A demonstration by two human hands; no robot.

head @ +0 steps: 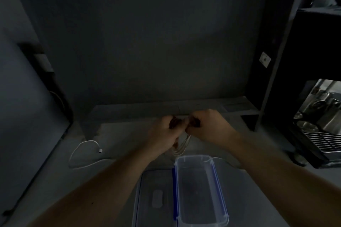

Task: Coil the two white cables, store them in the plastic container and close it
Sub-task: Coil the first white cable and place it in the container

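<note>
The scene is dim. My left hand (165, 131) and my right hand (206, 125) meet above the counter, both closed on a coiled white cable (181, 145) whose loops hang down between them. A second white cable (83, 155) lies loose on the counter to the left, its plug end pointing right. The clear plastic container (201, 190) with blue clips stands open just below my hands, with nothing visible inside it. Its lid (155, 199) lies flat against the container's left side.
A grey wall rises behind a low ledge (166, 108). A dark shelf unit (287, 61) stands at the right, with a metal rack and shiny pots (321, 116) beside it. A dark panel (46, 79) leans at the left.
</note>
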